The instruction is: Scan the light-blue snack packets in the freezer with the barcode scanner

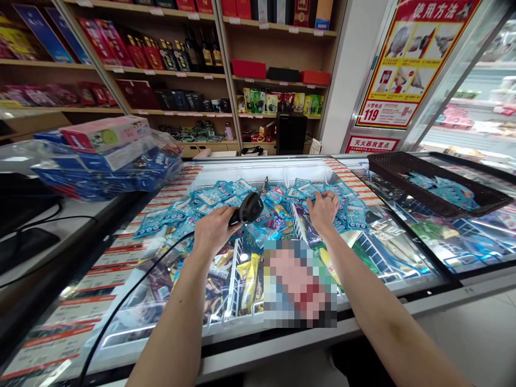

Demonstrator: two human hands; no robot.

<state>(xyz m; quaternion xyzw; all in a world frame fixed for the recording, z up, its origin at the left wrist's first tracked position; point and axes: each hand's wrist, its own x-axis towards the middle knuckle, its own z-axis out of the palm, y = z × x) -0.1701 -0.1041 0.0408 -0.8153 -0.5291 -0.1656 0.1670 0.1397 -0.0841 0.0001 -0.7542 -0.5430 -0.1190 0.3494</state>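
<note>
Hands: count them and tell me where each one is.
2: the left hand grips the black scanner; the right hand is at the blue packets. The pixelated patch could hide more.

Freezer top (250, 352) partly pixelated — blue packets' (215, 194) small print unreadable — forearms (177, 322) cut by bottom edge

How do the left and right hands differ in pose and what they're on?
- The left hand is closed around the black scanner; the right hand has its fingers spread over the blue packets.
- The right hand shows what looks like a ring; none shows on the left hand.

Shared: both are bare and extended over the glass-topped freezer.
</note>
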